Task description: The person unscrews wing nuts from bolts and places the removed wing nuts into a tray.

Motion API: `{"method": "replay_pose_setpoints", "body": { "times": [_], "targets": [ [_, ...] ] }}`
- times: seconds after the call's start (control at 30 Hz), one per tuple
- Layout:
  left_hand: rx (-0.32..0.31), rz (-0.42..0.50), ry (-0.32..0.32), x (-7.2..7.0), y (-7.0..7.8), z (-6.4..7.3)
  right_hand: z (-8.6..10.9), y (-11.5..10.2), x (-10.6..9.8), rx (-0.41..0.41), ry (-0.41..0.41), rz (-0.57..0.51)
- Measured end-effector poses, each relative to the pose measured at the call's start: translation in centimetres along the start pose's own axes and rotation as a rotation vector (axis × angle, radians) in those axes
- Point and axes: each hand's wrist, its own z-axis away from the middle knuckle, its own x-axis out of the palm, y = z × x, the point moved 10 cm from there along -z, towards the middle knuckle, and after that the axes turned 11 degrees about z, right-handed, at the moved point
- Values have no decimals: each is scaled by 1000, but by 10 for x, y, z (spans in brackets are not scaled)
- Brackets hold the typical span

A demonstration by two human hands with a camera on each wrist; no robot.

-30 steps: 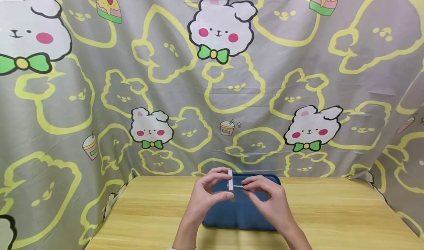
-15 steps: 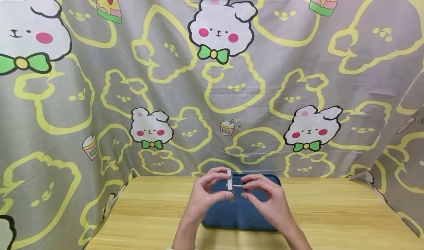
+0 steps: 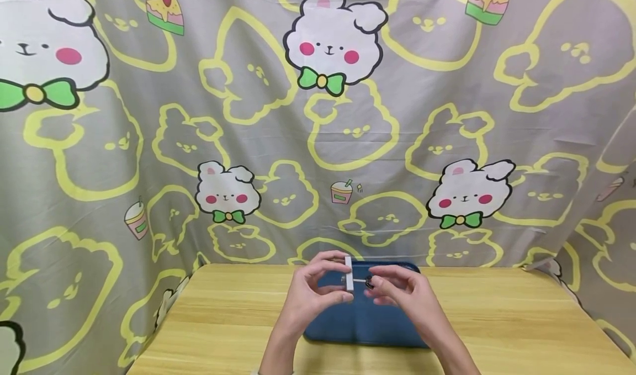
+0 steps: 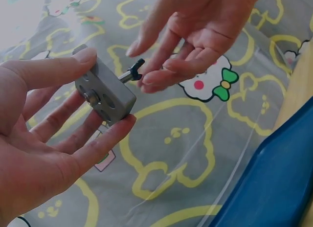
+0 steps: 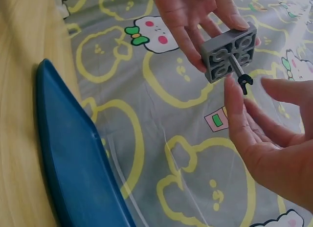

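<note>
My left hand (image 3: 310, 292) grips a grey square plastic block (image 4: 110, 92) by its edges, held up over the tray. A metal bolt (image 5: 236, 65) runs through the block's middle, its head (image 4: 91, 97) on the palm side. On the bolt's far end sits a black wing nut (image 5: 245, 82), well away from the block's ribbed face. Around the wing nut hovers my right hand (image 3: 409, 295), fingers loosely bent. One fingertip is right beside the nut in the right wrist view, and the thumb (image 5: 281, 90) stands apart from it.
A blue tray (image 3: 365, 328) lies on the wooden table (image 3: 223, 314) beneath both hands. Behind the table hangs a grey curtain (image 3: 278, 143) printed with rabbits and yellow outlines.
The right hand has turned, its thumb rising to the nut's height, and more of the black wing nut now shows. The block and left hand have shifted slightly right.
</note>
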Motion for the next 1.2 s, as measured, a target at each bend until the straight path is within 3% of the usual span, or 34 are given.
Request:
{"method": "replay_pose_setpoints", "body": {
  "times": [0.13, 0.33, 0.57, 0.73, 1.0, 1.2],
  "targets": [
    [-11, -36, -8, 2, 0, 0, -1, 7, 6, 67, -74, -40],
    [-1, -76, -23, 3, -2, 1, 0, 9, 11, 68, -131, -47],
    [-8, -71, -19, 3, -3, 0, 0, 7, 9, 22, -98, -44],
    [-19, -68, -13, 2, -3, 0, 0, 2, 9, -51, -80, -5],
    [-25, -44, -18, 1, -4, 0, 0, -16, 7, -274, -23, 95],
    [-24, -16, -20, 0, -4, -1, 2, -19, 3, -305, 66, 142]
  ]
}}
